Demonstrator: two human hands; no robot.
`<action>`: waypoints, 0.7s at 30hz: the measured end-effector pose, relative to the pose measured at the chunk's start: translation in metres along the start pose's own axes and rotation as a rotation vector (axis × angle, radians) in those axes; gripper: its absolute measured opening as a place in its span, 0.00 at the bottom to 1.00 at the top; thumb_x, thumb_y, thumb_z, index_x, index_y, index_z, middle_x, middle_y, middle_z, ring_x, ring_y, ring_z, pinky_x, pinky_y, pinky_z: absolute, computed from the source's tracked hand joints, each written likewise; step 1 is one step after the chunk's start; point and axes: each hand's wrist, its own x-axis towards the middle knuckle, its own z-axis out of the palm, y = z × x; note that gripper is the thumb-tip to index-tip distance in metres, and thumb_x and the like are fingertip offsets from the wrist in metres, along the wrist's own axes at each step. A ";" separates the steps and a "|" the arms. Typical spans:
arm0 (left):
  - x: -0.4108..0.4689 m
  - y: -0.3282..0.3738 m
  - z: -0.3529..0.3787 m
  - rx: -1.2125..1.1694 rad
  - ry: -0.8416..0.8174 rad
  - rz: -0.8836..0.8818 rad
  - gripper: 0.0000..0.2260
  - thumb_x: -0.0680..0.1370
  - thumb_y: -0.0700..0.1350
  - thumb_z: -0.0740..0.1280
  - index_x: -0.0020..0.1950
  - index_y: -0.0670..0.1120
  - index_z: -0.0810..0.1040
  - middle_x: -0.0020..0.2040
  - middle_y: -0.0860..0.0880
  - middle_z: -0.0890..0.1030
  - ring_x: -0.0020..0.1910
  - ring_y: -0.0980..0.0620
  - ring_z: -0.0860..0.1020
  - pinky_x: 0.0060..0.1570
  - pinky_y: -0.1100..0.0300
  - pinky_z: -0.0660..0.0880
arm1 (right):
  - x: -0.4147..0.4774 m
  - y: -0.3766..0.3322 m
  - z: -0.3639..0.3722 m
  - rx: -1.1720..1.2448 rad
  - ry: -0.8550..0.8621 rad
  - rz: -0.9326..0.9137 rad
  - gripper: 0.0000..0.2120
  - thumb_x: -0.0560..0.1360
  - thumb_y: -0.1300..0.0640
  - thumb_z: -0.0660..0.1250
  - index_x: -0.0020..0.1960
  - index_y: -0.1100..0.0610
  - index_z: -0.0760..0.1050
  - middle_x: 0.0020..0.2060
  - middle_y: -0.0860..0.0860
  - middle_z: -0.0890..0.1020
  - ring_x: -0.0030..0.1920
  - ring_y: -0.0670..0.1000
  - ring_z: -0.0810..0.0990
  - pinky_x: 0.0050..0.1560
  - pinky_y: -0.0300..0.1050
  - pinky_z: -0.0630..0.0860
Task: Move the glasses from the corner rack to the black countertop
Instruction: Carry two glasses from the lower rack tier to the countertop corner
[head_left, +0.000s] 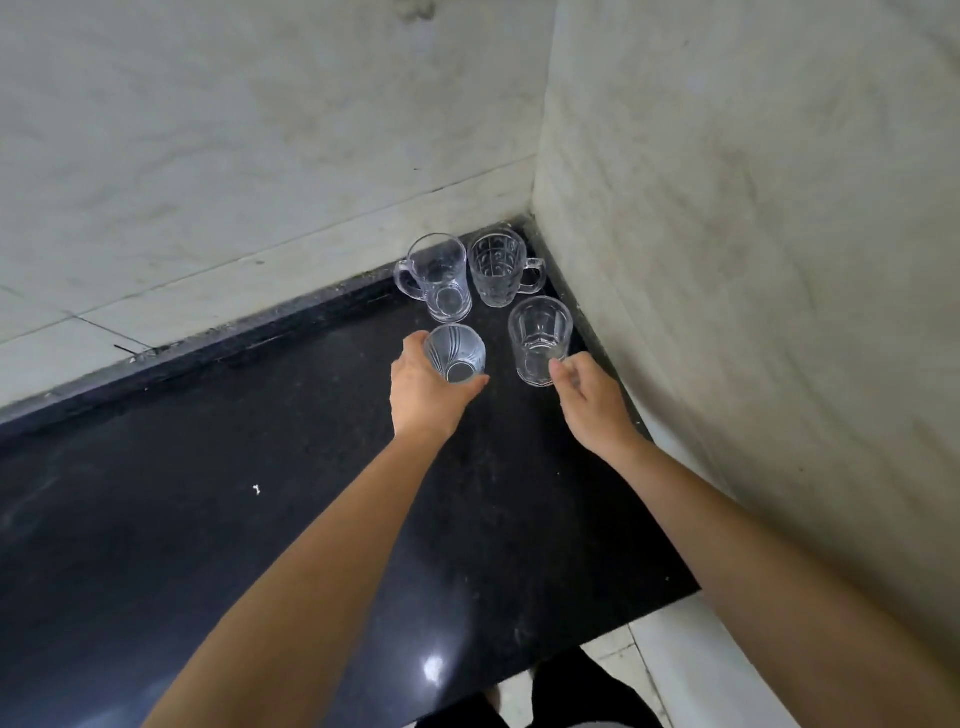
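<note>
Four clear glasses stand in the corner of the black countertop. At the back are a handled mug and a patterned handled mug. My left hand is wrapped around a tumbler with curved lines, which sits on the counter. To its right stands a faceted tumbler. My right hand is beside its lower right side, thumb against the wall of the glass and fingers loosely curled, not closed around it. No rack is in sight.
Pale marble walls meet at the corner right behind the glasses, and the right wall runs close along my right forearm. The counter's front edge lies near me, with light floor tiles below. A small white speck lies on the counter.
</note>
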 end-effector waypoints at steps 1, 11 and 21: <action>0.006 0.002 0.003 0.002 0.009 0.006 0.37 0.64 0.54 0.80 0.67 0.51 0.66 0.61 0.49 0.76 0.60 0.49 0.75 0.51 0.60 0.70 | 0.007 0.000 0.000 0.004 -0.010 0.003 0.18 0.84 0.46 0.57 0.51 0.61 0.72 0.44 0.57 0.81 0.46 0.58 0.80 0.49 0.55 0.75; 0.047 0.018 0.020 0.045 -0.015 0.042 0.39 0.64 0.51 0.81 0.69 0.47 0.65 0.64 0.47 0.75 0.65 0.47 0.71 0.56 0.58 0.68 | 0.048 -0.005 0.001 -0.026 -0.052 -0.003 0.14 0.84 0.45 0.56 0.45 0.52 0.69 0.46 0.48 0.80 0.46 0.55 0.80 0.51 0.59 0.78; 0.035 0.021 -0.013 0.367 -0.142 0.217 0.49 0.67 0.59 0.78 0.78 0.44 0.55 0.78 0.45 0.58 0.76 0.44 0.58 0.69 0.47 0.65 | 0.045 -0.029 -0.012 -0.311 -0.032 0.075 0.18 0.82 0.46 0.61 0.68 0.54 0.72 0.66 0.55 0.73 0.64 0.57 0.74 0.61 0.53 0.73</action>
